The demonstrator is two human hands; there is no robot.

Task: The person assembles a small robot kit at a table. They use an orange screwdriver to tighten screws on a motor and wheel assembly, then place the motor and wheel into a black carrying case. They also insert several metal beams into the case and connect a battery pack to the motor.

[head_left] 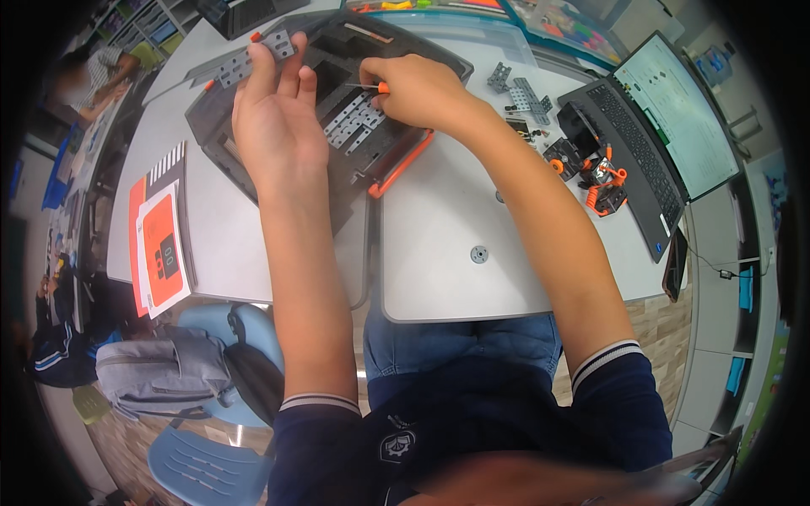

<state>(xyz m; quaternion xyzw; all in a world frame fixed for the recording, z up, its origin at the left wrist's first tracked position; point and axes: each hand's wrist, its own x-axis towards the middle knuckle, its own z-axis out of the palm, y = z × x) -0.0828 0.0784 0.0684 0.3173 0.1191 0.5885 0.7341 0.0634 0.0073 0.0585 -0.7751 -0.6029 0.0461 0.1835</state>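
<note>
Left hand (283,139) grips a bar (236,69), right hand (422,91) a stick (384,88); held loosely, the stick could drop inside the case's (393,140) edge.

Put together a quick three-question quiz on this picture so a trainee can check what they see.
1. Multiple choice. The left hand holds: A) a booklet; B) a grey perforated plate; C) a backpack.
2. True or false. The laptop at the picture's right is folded shut.
3. Fill in the blank. A small grey disc lies on the table, ____ the person's two forearms.

Key: 1: B. 2: False; it stands open with its screen lit. 3: between.
</note>
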